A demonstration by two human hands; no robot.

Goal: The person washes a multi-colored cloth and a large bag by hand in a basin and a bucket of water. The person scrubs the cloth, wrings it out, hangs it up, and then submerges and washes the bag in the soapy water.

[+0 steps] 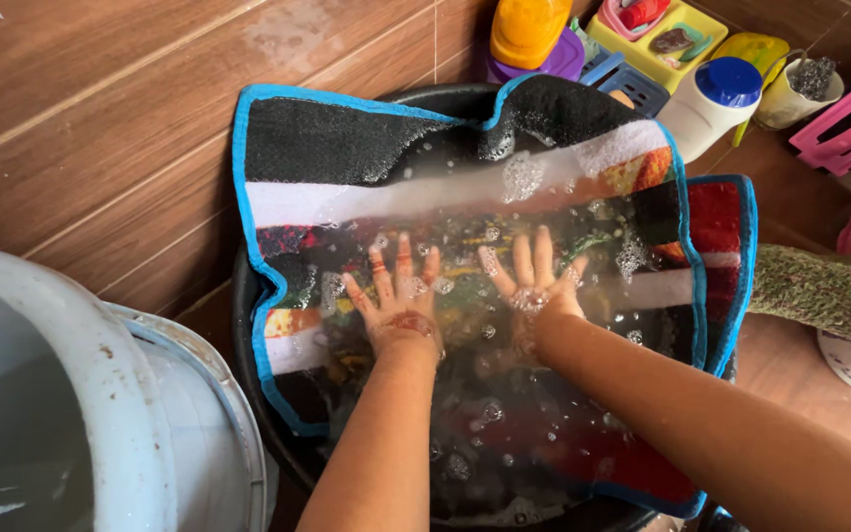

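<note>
Brown tiles (pixel 100 118) with pale joints fill the upper left of the frame and run under everything. At centre a black basin (pixel 248 335) holds soapy water and a multicoloured cloth (pixel 346 148) edged in blue, draped over its rim. Both the left hand (pixel 398 300) and the right hand (pixel 532 281) press flat on the submerged cloth, fingers spread, grasping nothing. A white tub (pixel 70 394) sits lower left; plastic containers (pixel 642 39) crowd the upper right.
</note>
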